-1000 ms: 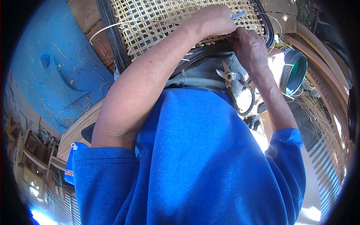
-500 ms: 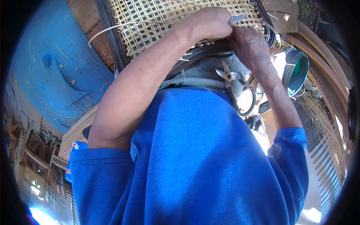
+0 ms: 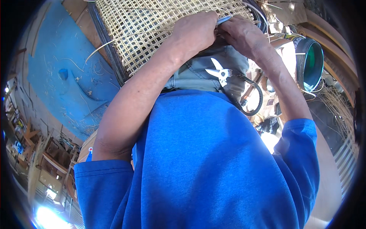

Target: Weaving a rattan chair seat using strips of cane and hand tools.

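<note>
A panel of woven cane [image 3: 141, 26] in a dark wooden frame [image 3: 103, 42] lies across my lap. My left hand [image 3: 198, 30] is closed at its near edge, around a slim pale-blue tool [image 3: 223, 20] whose end sticks out between my hands; its kind is unclear. Close beside it, my right hand [image 3: 244, 35] is bent over the same edge with its fingers closed. What those fingers pinch is hidden. A pair of pruning shears [image 3: 221, 73] with parted blades rests on my lap below the hands. One loose cane strand [image 3: 98, 51] juts past the frame's left side.
To the left lies a blue sheet [image 3: 49, 82] strewn with cane scraps. A dark round container [image 3: 304, 65], green inside, lies on its side at the right. Bent wooden strips [image 3: 337, 36] and a heap of loose fibres [image 3: 337, 105] lie beyond it.
Both hands and the panel sit farther left in view, with the hands still together at the edge. The shears also appear farther left and slightly higher. The tool stays between the hands.
</note>
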{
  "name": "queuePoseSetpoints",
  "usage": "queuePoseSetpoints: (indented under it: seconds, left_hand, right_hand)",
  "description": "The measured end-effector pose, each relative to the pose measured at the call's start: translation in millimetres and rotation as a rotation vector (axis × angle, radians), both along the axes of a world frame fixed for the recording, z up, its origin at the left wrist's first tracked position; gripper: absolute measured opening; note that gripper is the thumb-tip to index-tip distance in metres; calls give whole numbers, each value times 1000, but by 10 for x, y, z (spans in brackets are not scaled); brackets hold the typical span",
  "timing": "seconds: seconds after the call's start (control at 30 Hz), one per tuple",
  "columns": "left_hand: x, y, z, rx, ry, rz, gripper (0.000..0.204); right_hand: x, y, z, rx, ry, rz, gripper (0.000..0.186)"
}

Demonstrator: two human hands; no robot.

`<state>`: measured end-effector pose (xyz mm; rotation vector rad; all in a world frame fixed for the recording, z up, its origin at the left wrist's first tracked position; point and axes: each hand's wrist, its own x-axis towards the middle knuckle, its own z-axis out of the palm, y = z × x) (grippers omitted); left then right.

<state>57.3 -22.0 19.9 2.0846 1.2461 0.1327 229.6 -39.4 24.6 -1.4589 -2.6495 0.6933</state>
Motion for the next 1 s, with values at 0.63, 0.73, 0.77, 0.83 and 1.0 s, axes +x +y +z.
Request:
queuePoseSetpoints:
  seconds: [0.63, 0.73, 0.77, 0.83, 1.0]
  left_hand:
    - [-86, 33, -144, -87, -63, -40, 29]
    - [-74, 68, -54, -149, -23, -29, 29]
    - [-81, 65, -49, -148, -22, -28, 29]
    - [-93, 77, -80, -153, -50, -44, 29]
    - [-80, 92, -138, -116, -47, -77, 28]
  right_hand:
    - [-22, -75, -165, 131, -19, 98, 21]
    - [16, 22, -102, -33, 35, 92, 19]
    - [18, 17, -98, -32, 36, 93, 19]
    - [32, 9, -127, 23, 32, 104, 17]
    - [31, -37, -185, 125, -21, 115, 15]
